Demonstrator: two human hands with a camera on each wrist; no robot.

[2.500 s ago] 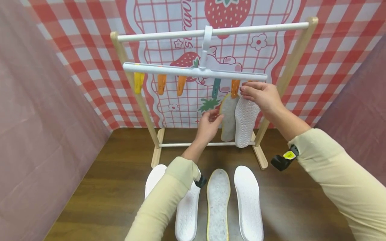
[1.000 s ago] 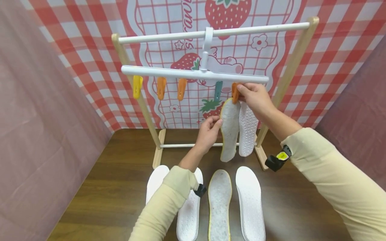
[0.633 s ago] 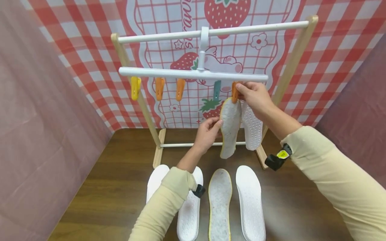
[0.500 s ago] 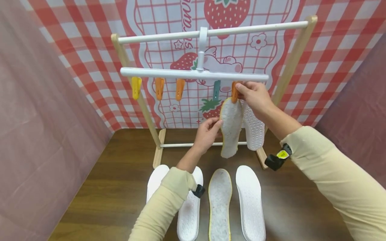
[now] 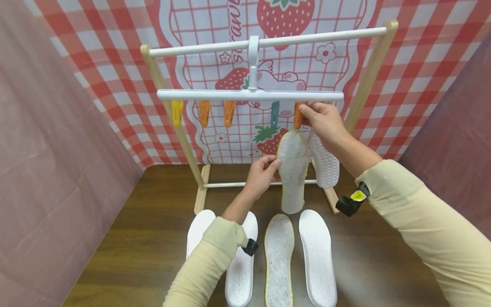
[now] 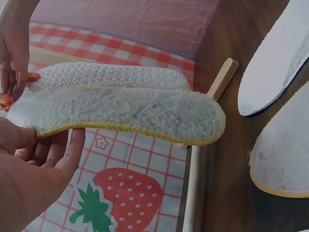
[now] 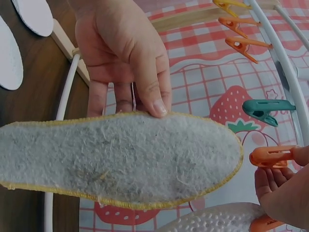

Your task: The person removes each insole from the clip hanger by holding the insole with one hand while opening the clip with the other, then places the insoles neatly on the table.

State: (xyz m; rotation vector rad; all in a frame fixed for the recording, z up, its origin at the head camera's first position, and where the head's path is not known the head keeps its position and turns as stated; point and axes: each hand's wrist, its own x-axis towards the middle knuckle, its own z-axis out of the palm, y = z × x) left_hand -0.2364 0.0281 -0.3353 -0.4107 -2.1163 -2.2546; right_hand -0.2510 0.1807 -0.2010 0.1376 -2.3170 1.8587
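Observation:
A grey felt insole with yellow edging (image 5: 293,170) is pinched at its left edge between the thumb and fingers of my left hand (image 5: 262,175). Its upper end sits just below an orange clip (image 5: 298,116), with a narrow gap between them in the right wrist view. My right hand (image 5: 324,121) pinches that clip under the white hanger bar (image 5: 215,94). Behind my right hand hangs a bumpy white insole (image 5: 326,164), its top hidden in the head view; in the right wrist view another orange clip (image 7: 265,223) is at its end.
Yellow (image 5: 177,113), orange (image 5: 204,114) and teal (image 5: 274,114) clips hang from the bar. A wooden rack (image 5: 374,70) carries the hanger. Below on the table (image 5: 126,238) lie a grey insole (image 5: 279,260) and white insoles (image 5: 317,258), partly behind my left arm.
My right hand has moved left from the white insole's top to the orange clip. My left hand has taken hold of the grey insole, which has come down out of that clip.

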